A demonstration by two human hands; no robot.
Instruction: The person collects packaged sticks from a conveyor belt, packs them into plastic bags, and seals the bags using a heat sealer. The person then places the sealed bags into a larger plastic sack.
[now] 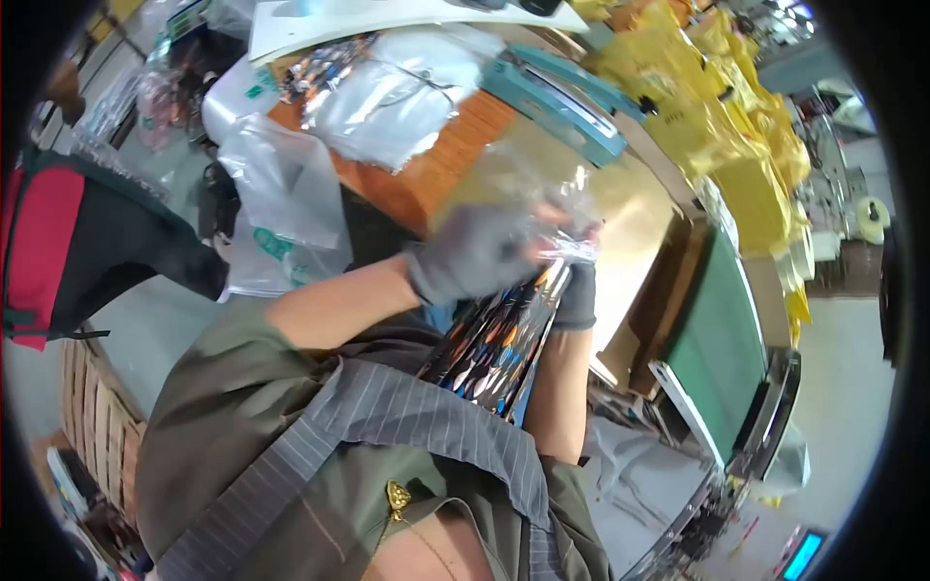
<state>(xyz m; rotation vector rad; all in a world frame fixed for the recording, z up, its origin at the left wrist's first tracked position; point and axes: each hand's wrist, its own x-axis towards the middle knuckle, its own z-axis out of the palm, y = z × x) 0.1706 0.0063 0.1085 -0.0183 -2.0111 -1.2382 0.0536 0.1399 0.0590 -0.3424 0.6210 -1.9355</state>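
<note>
A black cloth item printed with orange, blue and white flecks (494,349) hangs in front of my apron, its top end inside or under clear plastic. My left hand (475,250), in a grey glove with bare fingertips, is smeared by motion; its fingers are closed at the crumpled clear plastic bag (542,184). Beside it, my right hand (578,281), gloved likewise, closes around the gathered plastic at the top of the printed item. The fingers of my right hand are partly hidden by the film.
On the table lie a stack of clear bags (387,107), a teal bag sealer (562,102) and brown cardboard (630,223). Yellow plastic packages (688,97) are piled at the right, above a green belt surface (717,339). White plastic bags (281,194) hang at the left table edge, near a red-and-black chair (97,232).
</note>
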